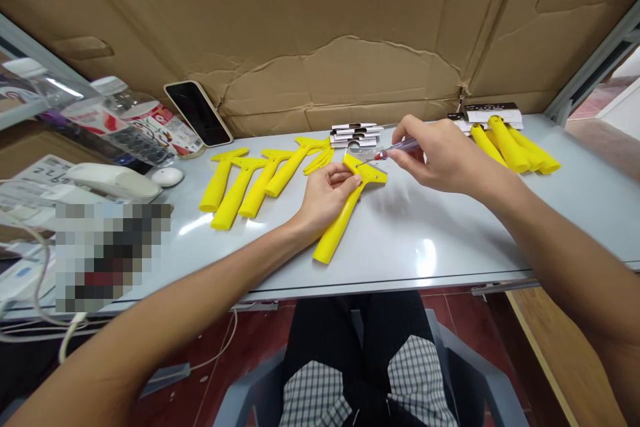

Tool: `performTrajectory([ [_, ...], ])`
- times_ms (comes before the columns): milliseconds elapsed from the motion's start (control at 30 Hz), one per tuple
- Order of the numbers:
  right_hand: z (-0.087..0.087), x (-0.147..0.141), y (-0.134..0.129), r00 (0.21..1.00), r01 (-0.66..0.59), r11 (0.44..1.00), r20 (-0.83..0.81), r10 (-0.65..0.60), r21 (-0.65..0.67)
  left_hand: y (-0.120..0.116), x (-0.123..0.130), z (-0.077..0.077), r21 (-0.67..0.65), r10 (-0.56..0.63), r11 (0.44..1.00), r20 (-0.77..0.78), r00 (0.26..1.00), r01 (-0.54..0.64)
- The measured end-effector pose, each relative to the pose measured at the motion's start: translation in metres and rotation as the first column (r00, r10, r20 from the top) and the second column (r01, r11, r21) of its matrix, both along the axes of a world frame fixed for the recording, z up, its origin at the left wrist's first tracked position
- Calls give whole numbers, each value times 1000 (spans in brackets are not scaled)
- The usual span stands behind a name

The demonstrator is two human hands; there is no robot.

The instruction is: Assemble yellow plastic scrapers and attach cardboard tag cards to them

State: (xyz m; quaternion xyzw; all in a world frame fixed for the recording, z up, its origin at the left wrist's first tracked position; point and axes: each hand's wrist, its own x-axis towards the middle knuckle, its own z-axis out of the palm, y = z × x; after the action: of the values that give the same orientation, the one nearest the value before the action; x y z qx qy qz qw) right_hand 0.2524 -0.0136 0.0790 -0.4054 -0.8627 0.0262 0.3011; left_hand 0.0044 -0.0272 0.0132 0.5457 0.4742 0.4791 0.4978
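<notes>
In the head view, the left hand (pixel 327 197) grips a yellow T-shaped squeegee handle (pixel 340 227), thumb across its neck just below the crosspiece. The handle slants over the white tabletop (pixel 400 240), its grip end below the left hand, towards the person. The right hand (pixel 443 153) is closed around a screwdriver (pixel 406 145) with a translucent handle, its shaft reaching left to the crosspiece between the hands; whether the tip sits in a screw is too small to tell. Left of the left hand, four more squeegee handles (pixel 235 197) lie in a slanted row. Beyond both hands, between them, is a stack of folded white cards (pixel 355 137). Right of the right hand lies a cluster of yellow grips (pixel 507 147) with black-and-white cards (pixel 493 113) at their far ends. Far left of the left hand, a smartphone (pixel 199 113) leans near plastic bottles (pixel 155 123)
</notes>
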Motion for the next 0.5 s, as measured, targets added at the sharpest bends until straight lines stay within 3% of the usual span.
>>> performTrajectory([
  [167,1,-1,-3,996,-84,996,-24,83,-11,-1,-1,1,7,-11,1000,12,1000,11],
  [367,1,-1,-1,1000,14,1000,4,-14,-10,0,-1,1,-28,-8,1000,27,1000,8],
  [500,2,1,-2,1000,-21,1000,-5,21,-7,0,-2,-1,-3,-14,1000,8,1000,14],
])
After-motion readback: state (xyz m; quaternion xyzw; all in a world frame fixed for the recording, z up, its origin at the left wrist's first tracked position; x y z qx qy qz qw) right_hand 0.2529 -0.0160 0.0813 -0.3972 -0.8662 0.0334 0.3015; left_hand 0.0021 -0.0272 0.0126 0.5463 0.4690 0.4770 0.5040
